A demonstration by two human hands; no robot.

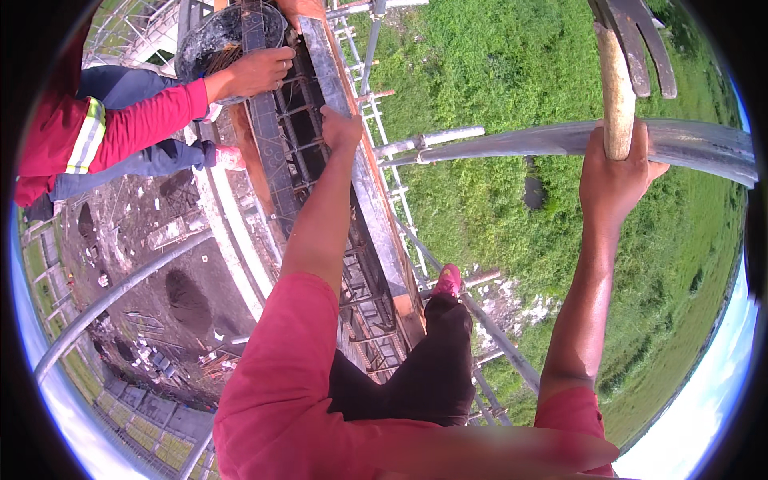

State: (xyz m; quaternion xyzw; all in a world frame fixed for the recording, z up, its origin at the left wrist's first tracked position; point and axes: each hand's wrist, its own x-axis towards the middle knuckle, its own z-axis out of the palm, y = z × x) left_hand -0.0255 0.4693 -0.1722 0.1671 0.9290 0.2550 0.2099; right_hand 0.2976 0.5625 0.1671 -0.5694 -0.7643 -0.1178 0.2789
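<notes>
Claw hammer [617, 100], quantity one: held upright in the right hand [612, 172], which is closed around the wooden handle in front of one metal pipe [528, 145]. Left hand [342, 130], fingers bent: located at the inner edge of the right form panel [364, 192]; its grip cannot be determined. Form panels: two, with rebar [302, 146] between. One co-worker's hand [262, 72] is at the left form panel [270, 132], near one black bucket [192, 56].

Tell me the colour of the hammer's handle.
The handle is pale tan; the head view shows it best.
</notes>
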